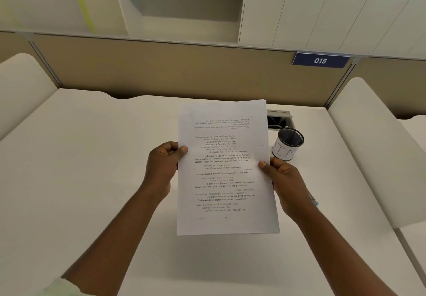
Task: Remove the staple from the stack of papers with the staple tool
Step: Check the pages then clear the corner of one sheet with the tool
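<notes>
Both hands held the stack of papers (227, 168) above the table (92, 157): left hand (164, 165) and right hand (284, 183) each had fingers clamped on a side edge. No staple or staple tool was visible. Releasing one hand to fetch the tool could let the sheets sag or slip.
</notes>
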`<state>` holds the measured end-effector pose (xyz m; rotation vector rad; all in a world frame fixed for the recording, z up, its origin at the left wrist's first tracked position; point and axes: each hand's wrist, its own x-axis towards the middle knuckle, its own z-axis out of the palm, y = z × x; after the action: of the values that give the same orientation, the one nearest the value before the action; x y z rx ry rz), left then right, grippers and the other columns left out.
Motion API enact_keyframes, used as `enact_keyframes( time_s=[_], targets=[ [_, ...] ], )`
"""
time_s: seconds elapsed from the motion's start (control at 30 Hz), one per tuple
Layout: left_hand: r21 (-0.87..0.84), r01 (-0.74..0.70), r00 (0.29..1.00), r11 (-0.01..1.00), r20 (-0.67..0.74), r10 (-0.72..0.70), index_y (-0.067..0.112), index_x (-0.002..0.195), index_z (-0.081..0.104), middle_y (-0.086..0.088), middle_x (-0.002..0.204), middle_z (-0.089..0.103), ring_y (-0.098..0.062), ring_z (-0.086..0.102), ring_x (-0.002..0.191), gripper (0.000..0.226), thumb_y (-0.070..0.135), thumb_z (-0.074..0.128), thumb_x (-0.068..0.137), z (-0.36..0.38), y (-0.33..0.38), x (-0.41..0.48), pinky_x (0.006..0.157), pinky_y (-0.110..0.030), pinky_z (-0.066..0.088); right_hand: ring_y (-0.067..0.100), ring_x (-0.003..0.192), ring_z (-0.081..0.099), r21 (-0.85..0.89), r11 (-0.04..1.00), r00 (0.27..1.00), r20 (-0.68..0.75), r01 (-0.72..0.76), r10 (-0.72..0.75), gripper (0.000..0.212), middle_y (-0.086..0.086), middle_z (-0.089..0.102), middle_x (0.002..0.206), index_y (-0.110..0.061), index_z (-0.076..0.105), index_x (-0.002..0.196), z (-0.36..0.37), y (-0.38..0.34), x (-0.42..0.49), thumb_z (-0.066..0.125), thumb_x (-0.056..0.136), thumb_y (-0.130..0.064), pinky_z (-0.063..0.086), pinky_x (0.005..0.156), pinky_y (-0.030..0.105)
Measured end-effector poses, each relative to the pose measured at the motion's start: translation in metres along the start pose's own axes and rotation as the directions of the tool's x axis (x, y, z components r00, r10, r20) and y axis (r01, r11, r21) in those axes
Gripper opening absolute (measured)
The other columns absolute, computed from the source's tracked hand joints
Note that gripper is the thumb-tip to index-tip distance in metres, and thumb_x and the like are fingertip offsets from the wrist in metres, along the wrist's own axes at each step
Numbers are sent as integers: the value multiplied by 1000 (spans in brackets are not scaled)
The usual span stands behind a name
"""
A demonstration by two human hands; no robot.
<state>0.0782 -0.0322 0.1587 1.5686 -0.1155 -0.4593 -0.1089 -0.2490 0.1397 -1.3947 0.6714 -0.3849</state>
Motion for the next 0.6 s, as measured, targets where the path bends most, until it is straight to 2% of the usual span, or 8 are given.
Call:
enact_keyframes(
  time_s=[0.27,0.5,0.6],
  targets=[
    [-15,-20,1000,1000,5,20,10,85,70,-11,90,78,-25,68,81,6,10,70,91,-4,-1,-3,94,-54,55,30,97,78,-1,1000,1000,8,-14,14,15,5,81,106,-22,77,107,2,-2,-5,64,99,-22,61,93,50],
    [4,-38,999,999,7,37,8,86,70,-15,93,78,-25,67,80,7,13,70,91,-5,-1,-6,92,-53,56,26,95,78,-32,999,1000,2,5,-5,15,2,81,105,-22,75,108,1,-1,-6,63,100,-23,62,88,46],
    [25,-66,998,997,-2,66,9,90,71,-10,91,79,-22,69,79,4,13,69,92,-5,-3,-6,83,-48,58,24,93,78,-53,998,1000,5,24,-24,14,-1,82,103,-24,74,108,2,0,-6,62,101,-24,63,83,41]
  ],
)
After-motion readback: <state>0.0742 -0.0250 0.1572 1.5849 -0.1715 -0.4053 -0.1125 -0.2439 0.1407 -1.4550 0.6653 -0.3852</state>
